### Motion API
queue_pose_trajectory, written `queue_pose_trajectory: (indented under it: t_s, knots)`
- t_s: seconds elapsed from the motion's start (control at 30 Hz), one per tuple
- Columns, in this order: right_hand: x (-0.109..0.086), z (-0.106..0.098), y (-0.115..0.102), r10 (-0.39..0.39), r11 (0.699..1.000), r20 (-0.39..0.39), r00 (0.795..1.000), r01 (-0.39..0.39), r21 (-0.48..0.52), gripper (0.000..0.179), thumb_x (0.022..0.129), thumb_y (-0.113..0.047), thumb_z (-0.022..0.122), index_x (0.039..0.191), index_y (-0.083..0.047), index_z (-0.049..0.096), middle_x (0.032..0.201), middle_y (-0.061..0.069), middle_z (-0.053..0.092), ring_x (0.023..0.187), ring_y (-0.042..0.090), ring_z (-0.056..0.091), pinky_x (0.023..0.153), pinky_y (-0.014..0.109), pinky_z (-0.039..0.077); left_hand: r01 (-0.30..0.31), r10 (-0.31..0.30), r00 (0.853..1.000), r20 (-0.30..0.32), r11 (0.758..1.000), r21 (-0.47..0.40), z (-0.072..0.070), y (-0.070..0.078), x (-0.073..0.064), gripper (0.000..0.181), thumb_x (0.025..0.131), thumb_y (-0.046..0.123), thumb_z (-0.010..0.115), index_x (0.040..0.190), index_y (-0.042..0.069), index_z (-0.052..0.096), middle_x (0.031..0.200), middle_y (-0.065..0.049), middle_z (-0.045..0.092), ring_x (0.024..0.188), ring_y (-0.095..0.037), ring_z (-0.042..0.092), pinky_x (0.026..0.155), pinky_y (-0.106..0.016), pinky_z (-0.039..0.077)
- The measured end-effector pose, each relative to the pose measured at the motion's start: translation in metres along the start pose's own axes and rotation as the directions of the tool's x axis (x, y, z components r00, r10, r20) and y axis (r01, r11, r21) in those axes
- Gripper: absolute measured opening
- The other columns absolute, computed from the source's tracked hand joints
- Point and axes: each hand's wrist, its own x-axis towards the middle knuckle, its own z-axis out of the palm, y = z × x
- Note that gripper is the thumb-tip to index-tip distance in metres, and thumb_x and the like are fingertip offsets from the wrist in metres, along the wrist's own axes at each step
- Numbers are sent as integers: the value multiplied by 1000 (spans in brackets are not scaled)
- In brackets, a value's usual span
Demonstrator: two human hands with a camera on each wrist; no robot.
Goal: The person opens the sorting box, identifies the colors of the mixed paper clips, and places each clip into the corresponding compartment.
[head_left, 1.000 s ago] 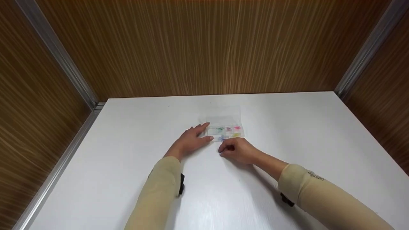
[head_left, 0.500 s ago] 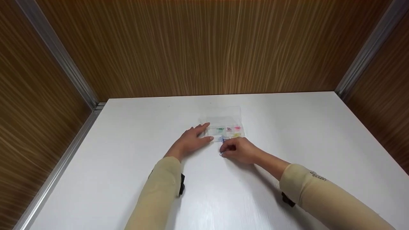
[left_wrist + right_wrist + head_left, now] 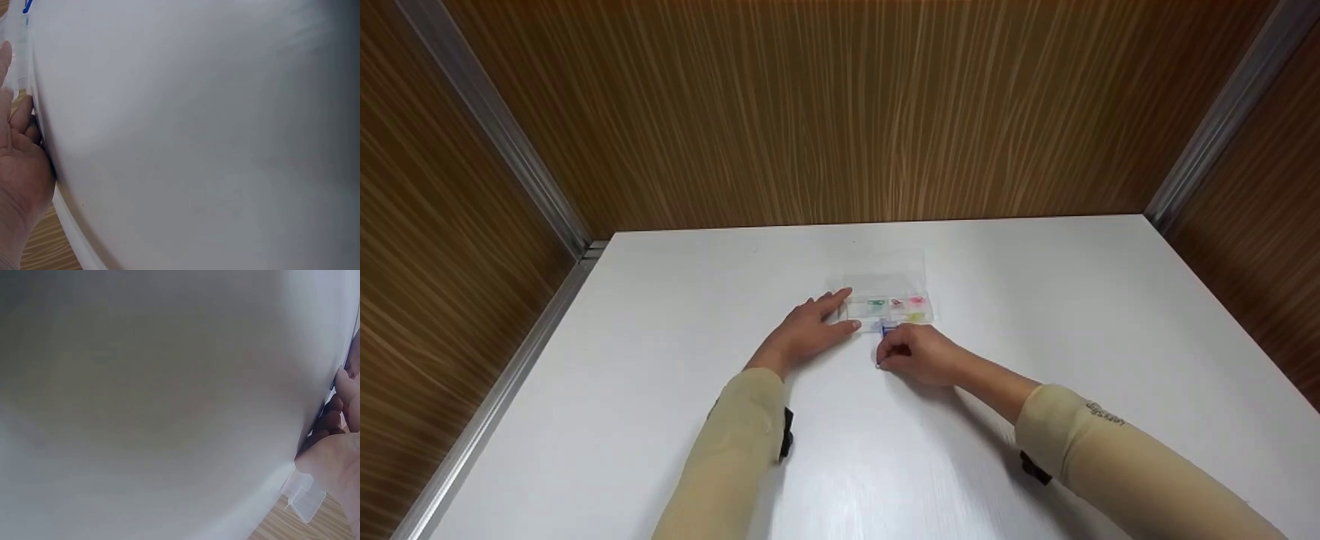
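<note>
A clear plastic compartment box (image 3: 864, 309) lies on the white table with its lid (image 3: 885, 264) folded back. Small coloured clips sit in its compartments, among them a green paper clip (image 3: 876, 303), pink pieces (image 3: 916, 300) and yellow ones (image 3: 915, 317). My left hand (image 3: 808, 328) rests at the box's left side, thumb and fingers spread along it. My right hand (image 3: 919, 354) is in front of the box, pinching a small paper clip (image 3: 877, 365) that the fingertips mostly hide. A blue piece (image 3: 888, 328) shows at the box's front edge, just behind the right fingers.
White table (image 3: 660, 337) surrounds the box on all sides. Wood-patterned panels (image 3: 840, 112) stand behind and at both sides, with metal corner posts (image 3: 502, 127). The lid's clear corner (image 3: 307, 502) appears beneath the hand in the right wrist view.
My right fingertips have shifted slightly, and the small clip's loop shows less than half a second ago. The left hand and the box have stayed in place.
</note>
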Motion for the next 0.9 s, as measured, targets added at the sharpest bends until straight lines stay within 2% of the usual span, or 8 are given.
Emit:
queue_pose_trajectory:
  t_s: [0.2,0.4,0.73,0.9]
  knots:
    - [0,-1,2,-50,999,26,998,50,-21,8,97,-1,74,92,-7,76,87,-5,68,86,11,56,79,27,49,1,-1,1000,-1,1000,-5,0,1,0,70,100,62,63,163,47,38,174,5,28,163,-35,12,128,-57,14]
    - [-1,-1,4,-52,999,30,998,52,0,7,98,-3,75,93,-8,75,88,-4,67,89,13,56,82,29,49,1,-1,1000,1,1000,0,0,0,-1,70,100,63,62,163,47,38,174,5,28,163,-34,12,128,-58,14]
    - [-5,-1,2,-3,999,10,1000,3,45,8,97,-3,76,91,-10,76,84,-6,68,84,11,57,75,24,48,-5,5,1000,-2,1000,0,1,-1,1,69,100,61,63,163,46,39,174,3,28,163,-34,13,128,-56,15]
    - [-5,-1,1,10,998,1,1000,-10,55,11,96,-4,76,90,-13,74,84,-5,69,82,11,57,74,24,48,12,-12,1000,1,1000,9,1,0,3,69,100,62,62,164,46,38,174,3,28,163,-33,13,128,-57,14]
